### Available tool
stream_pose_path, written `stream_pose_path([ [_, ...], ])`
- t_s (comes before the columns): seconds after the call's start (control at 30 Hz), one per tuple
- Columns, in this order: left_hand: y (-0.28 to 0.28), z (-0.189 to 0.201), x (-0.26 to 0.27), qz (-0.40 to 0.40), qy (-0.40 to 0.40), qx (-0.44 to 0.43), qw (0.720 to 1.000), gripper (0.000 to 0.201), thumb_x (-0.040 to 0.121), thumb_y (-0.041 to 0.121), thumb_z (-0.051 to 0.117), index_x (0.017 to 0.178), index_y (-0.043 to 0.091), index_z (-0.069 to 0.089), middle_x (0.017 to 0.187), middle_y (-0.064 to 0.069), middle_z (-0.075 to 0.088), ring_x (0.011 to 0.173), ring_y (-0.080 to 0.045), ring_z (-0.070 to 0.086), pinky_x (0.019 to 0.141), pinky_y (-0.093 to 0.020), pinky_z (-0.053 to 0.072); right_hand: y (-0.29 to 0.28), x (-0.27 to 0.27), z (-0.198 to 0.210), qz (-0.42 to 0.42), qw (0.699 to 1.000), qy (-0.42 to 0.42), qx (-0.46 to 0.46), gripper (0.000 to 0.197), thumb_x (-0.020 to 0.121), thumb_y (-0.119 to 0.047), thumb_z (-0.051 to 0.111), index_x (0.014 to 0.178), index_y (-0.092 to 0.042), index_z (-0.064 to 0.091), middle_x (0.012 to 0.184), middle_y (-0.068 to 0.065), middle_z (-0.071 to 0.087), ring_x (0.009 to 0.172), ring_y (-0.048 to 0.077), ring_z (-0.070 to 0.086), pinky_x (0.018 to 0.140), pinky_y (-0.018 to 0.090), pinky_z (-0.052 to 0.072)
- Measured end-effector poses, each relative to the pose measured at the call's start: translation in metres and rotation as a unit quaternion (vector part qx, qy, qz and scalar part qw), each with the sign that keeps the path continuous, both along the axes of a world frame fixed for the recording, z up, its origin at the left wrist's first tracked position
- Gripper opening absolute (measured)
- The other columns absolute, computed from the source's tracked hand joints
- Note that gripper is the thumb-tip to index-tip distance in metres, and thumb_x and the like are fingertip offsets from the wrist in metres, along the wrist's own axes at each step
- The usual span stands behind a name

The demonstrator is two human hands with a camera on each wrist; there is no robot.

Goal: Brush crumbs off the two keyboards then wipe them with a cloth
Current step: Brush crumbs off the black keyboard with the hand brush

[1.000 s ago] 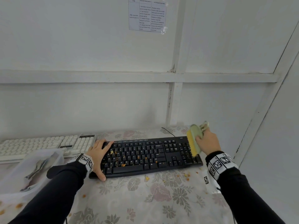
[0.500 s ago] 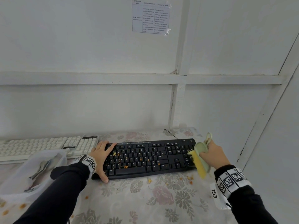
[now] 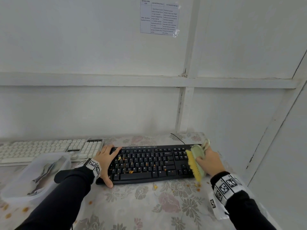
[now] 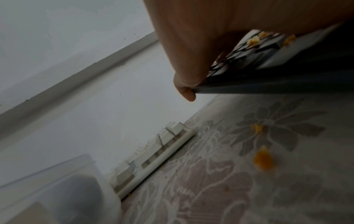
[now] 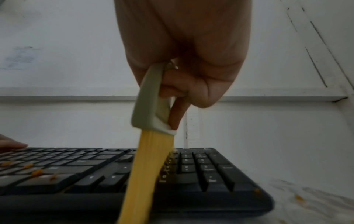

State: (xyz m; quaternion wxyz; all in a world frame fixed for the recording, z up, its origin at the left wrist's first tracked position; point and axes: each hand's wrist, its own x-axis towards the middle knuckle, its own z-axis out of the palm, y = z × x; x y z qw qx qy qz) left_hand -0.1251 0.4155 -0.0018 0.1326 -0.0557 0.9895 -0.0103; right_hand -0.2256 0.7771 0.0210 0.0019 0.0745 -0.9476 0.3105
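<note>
Tablecloth (image 3: 141, 206), floral print, covers the whole work surface under my arms. Black keyboard (image 3: 149, 165) lies across the middle of it, cable running off its back edge toward the wall. White keyboard (image 3: 49, 149) sits to its left against the wall, near but apart from the black one as far as I can tell. Clear plastic tub (image 3: 33, 178) stands in front of the white keyboard, something grey inside, too blurred to name. My left hand (image 3: 106, 161) lies on the left end of the black keyboard, fingers fairly straight over the top corner, thumb down at the front edge; left wrist view shows a fingertip hooked over the keyboard's edge, so it braces rather than clenches. My right hand (image 3: 208, 161) is wrapped round the brush (image 3: 196, 161), fingers curled on its pale green back, firm hold. Brush stands on edge over the right end of the black keyboard, yellow bristles (image 5: 145, 171) down on the keys beside the number pad, per right wrist view. Orange crumbs (image 3: 131, 171) dot the letter keys on the left half; more crumbs lie on the cloth just in front of the keyboard and near the tub. Printed sheet (image 3: 159, 18) is taped on the wall, text unreadable.
</note>
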Motion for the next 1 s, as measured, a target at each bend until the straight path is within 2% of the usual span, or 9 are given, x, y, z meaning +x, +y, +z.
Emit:
stream_pose_path([
  [0.17, 0.0, 0.0, 0.001, 0.001, 0.0, -0.006, 1.0, 0.15, 0.046, 0.058, 0.084, 0.147, 0.02, -0.02, 0.153, -0.011, -0.012, 0.144, -0.029, -0.011, 0.117, -0.04, 0.008, 0.01, 0.007, 0.015, -0.004, 1.0, -0.015, 0.002, 0.042, 0.085, -0.009, 0.056, 0.125, -0.002, 0.042, 0.067, -0.002, 0.045, 0.057, 0.007, 0.043, 0.045, 0.015, 0.031],
  [0.33, 0.001, 0.0, 0.002, 0.006, 0.007, -0.012, 1.0, 0.15, 0.047, 0.058, 0.084, 0.147, 0.015, -0.019, 0.154, -0.011, -0.011, 0.144, -0.028, -0.009, 0.118, -0.039, 0.009, -0.012, -0.004, 0.032, 0.001, 0.998, 0.058, -0.021, 0.043, 0.089, -0.008, 0.051, 0.129, -0.001, 0.038, 0.065, -0.006, 0.044, 0.054, 0.002, 0.043, 0.043, 0.01, 0.029],
  [0.4, 0.0, -0.001, 0.001, 0.006, 0.006, -0.013, 1.0, 0.15, 0.046, 0.058, 0.084, 0.147, 0.015, -0.019, 0.154, -0.011, -0.011, 0.144, -0.028, -0.01, 0.118, -0.04, 0.009, -0.021, -0.007, 0.031, 0.012, 0.998, 0.059, -0.016, 0.039, 0.09, -0.007, 0.05, 0.127, -0.001, 0.039, 0.066, -0.007, 0.045, 0.054, 0.003, 0.045, 0.043, 0.009, 0.032],
  [0.5, 0.0, -0.001, 0.0, 0.007, 0.0, -0.01, 1.0, 0.15, 0.046, 0.058, 0.084, 0.147, 0.018, -0.02, 0.154, -0.011, -0.012, 0.144, -0.029, -0.01, 0.118, -0.041, 0.009, -0.023, -0.008, 0.019, 0.016, 0.999, 0.046, 0.0, 0.039, 0.089, -0.007, 0.05, 0.127, -0.001, 0.039, 0.067, -0.006, 0.047, 0.055, 0.007, 0.048, 0.049, 0.016, 0.043],
  [0.63, -0.001, -0.003, -0.001, 0.002, 0.003, -0.007, 1.0, 0.151, 0.045, 0.059, 0.084, 0.147, 0.018, -0.019, 0.153, -0.012, -0.008, 0.144, -0.029, -0.007, 0.117, -0.04, 0.01, -0.005, 0.005, 0.004, 0.017, 1.0, 0.015, 0.004, 0.039, 0.088, -0.005, 0.051, 0.126, 0.001, 0.042, 0.062, -0.004, 0.046, 0.048, 0.006, 0.042, 0.036, 0.009, 0.035],
  [0.73, -0.002, -0.003, -0.001, 0.001, 0.007, -0.01, 1.0, 0.15, 0.045, 0.059, 0.084, 0.148, 0.019, -0.018, 0.153, -0.011, -0.007, 0.143, -0.029, -0.006, 0.117, -0.039, 0.01, 0.007, 0.014, 0.0, 0.026, 0.999, -0.014, 0.014, 0.034, 0.088, -0.006, 0.053, 0.121, -0.001, 0.043, 0.063, -0.003, 0.044, 0.049, 0.005, 0.041, 0.035, 0.007, 0.034],
  [0.83, -0.003, -0.004, -0.001, 0.005, 0.008, -0.008, 1.0, 0.152, 0.043, 0.06, 0.084, 0.148, 0.02, -0.019, 0.152, -0.011, -0.007, 0.143, -0.029, -0.005, 0.117, -0.04, 0.012, 0.012, 0.011, 0.013, 0.019, 0.999, -0.009, 0.025, 0.031, 0.087, -0.01, 0.056, 0.115, -0.005, 0.044, 0.067, -0.003, 0.045, 0.054, 0.005, 0.043, 0.039, 0.009, 0.033],
  [0.9, -0.003, -0.005, -0.001, 0.006, 0.006, -0.007, 1.0, 0.152, 0.042, 0.06, 0.084, 0.147, 0.021, -0.019, 0.152, -0.011, -0.008, 0.143, -0.029, -0.006, 0.117, -0.041, 0.013, 0.01, 0.004, 0.023, -0.004, 1.0, 0.027, 0.007, 0.031, 0.088, -0.01, 0.055, 0.116, -0.003, 0.045, 0.067, -0.003, 0.045, 0.056, 0.006, 0.045, 0.044, 0.012, 0.033],
  [1.0, -0.002, -0.005, 0.0, 0.012, 0.008, -0.012, 1.0, 0.153, 0.041, 0.061, 0.084, 0.147, 0.021, -0.019, 0.153, -0.012, -0.01, 0.144, -0.03, -0.007, 0.118, -0.043, 0.012, 0.002, -0.007, 0.03, -0.022, 0.998, 0.065, -0.01, 0.031, 0.091, -0.009, 0.05, 0.12, -0.001, 0.045, 0.071, 0.0, 0.05, 0.063, 0.016, 0.053, 0.058, 0.021, 0.045],
])
